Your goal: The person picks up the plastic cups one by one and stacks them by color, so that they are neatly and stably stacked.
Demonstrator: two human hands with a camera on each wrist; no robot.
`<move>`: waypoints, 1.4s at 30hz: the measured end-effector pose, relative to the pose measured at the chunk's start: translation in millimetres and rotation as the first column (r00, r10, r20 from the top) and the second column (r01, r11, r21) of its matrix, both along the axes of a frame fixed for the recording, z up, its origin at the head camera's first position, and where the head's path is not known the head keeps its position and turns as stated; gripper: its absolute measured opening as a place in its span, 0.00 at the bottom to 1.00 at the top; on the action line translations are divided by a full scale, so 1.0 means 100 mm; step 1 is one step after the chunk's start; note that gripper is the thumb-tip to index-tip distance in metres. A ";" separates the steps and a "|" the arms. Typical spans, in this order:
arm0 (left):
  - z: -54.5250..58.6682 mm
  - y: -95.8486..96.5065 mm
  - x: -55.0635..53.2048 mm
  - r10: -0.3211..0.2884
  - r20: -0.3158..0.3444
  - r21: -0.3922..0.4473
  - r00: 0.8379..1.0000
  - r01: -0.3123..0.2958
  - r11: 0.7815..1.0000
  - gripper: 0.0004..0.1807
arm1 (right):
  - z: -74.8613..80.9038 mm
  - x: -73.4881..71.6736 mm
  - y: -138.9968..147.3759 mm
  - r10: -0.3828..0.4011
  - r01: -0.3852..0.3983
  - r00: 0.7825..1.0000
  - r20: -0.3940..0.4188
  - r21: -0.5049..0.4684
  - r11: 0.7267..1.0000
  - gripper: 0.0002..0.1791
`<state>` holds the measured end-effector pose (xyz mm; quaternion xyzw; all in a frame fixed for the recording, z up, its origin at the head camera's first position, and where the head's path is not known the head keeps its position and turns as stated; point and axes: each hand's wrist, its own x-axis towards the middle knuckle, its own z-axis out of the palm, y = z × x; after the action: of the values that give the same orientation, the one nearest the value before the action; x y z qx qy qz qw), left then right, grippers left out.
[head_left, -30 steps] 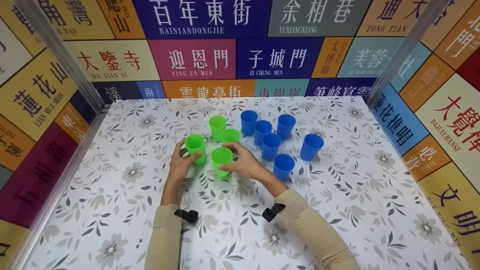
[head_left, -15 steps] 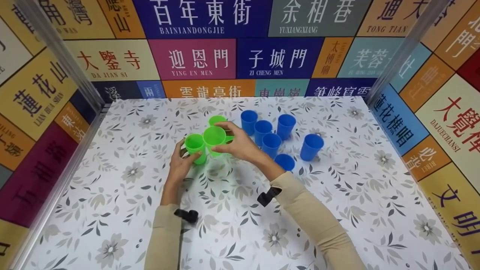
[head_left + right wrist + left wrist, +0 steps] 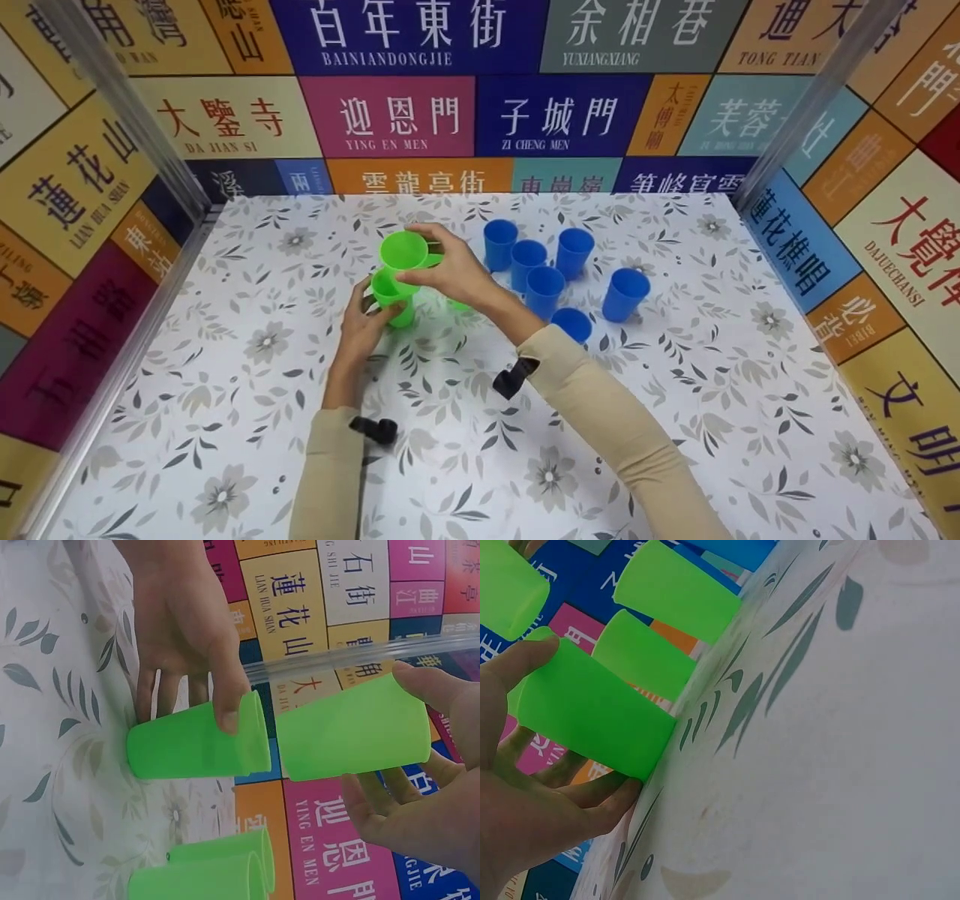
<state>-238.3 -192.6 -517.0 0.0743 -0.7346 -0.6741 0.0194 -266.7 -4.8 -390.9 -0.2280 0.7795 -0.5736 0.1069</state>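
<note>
My left hand grips an upright green plastic cup that stands on the table, thumb on one side and fingers on the other. A second green cup is lifted by my right hand, which holds it near its rim. In the right wrist view the raised cup has its base just off the mouth of the left hand's cup. Two further green cups stand close by; the right hand mostly hides them in the head view.
Several blue cups stand upright to the right of the green ones, with one blue cup farther right. A flower-patterned cover lies over the table. Panels with printed signs border the back and sides.
My right hand has lifted its green cup off the table and carried it up and left, over the left hand's cup. The left hand has stayed in place.
</note>
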 end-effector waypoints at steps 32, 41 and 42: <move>0.00 -0.01 0.00 0.005 0.061 -0.008 0.998 -0.005 1.000 0.45 | -0.09 -0.07 0.04 -0.056 0.056 0.998 0.001 0.000 0.998 0.40; 0.01 0.00 -0.01 0.017 0.074 0.011 0.997 -0.018 1.000 0.45 | -0.25 -0.13 0.28 -0.182 0.181 0.982 -0.051 -0.027 0.983 0.38; 0.01 0.00 0.00 0.018 0.068 0.020 0.998 -0.019 1.000 0.45 | -0.28 -0.14 0.30 -0.194 0.192 0.980 -0.050 -0.030 0.981 0.38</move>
<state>-238.8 -192.2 -516.1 0.1040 -0.7271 -0.6786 -0.0001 -280.4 25.5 -419.2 -0.1677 0.7932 -0.5848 0.0272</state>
